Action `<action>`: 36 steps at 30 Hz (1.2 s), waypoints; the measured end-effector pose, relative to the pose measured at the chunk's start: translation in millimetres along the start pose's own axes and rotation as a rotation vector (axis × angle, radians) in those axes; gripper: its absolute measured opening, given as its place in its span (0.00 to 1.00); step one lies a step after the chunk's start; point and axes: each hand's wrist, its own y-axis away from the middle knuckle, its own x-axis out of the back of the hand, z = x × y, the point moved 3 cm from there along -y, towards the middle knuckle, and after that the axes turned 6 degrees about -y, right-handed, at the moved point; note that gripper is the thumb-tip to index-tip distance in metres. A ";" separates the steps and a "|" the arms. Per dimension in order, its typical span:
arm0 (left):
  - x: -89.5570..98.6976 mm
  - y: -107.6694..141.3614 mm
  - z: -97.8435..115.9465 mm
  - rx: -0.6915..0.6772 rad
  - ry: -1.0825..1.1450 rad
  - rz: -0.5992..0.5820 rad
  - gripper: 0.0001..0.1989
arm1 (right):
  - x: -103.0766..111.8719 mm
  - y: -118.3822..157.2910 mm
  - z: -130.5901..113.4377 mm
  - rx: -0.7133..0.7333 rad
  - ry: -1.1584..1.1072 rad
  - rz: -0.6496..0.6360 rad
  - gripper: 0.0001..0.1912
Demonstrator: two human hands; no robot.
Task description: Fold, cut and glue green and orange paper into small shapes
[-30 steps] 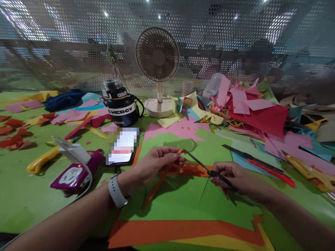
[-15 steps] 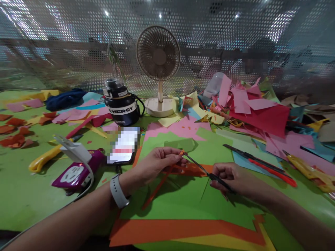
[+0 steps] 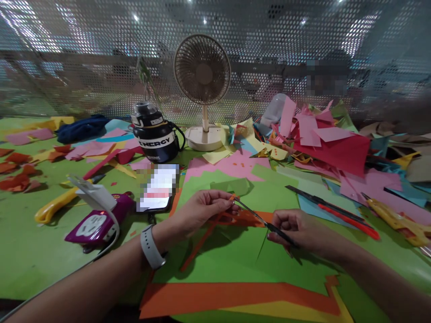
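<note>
Head view: left grip (image 3: pixel 206 208) pinches a narrow orange paper strip (image 3: pixel 200 243), right grip (image 3: pixel 298 226) holds scissors (image 3: pixel 270 226) against it, cutting apparently unfinished.

It is a bit dark. Small white lights (image 3: pixel 135 18) show high on the mesh (image 3: pixel 256 58). Soft shadows lie on the green paper (image 3: pixel 222 269). The phone (image 3: pixel 160 184) glows, partly covered by blocky squares. The back looks fuzzy.

**Round beige fan (image 3: pixel 202 72) stands on green counter (image 3: pixel 20 269)**

A dark blue bottle with a white band (image 3: pixel 155 146) stands left of it. Farther left lies crumpled navy cloth (image 3: pixel 81 129); nearer, a black-edged smartphone (image 3: pixel 159 188) and a glossy purple power strip (image 3: pixel 96 226).
</note>
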 end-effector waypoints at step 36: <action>-2.6 -1.8 0.6 -0.024 -0.057 -0.061 0.09 | 3.0 1.3 -1.9 -0.039 0.042 -0.027 0.25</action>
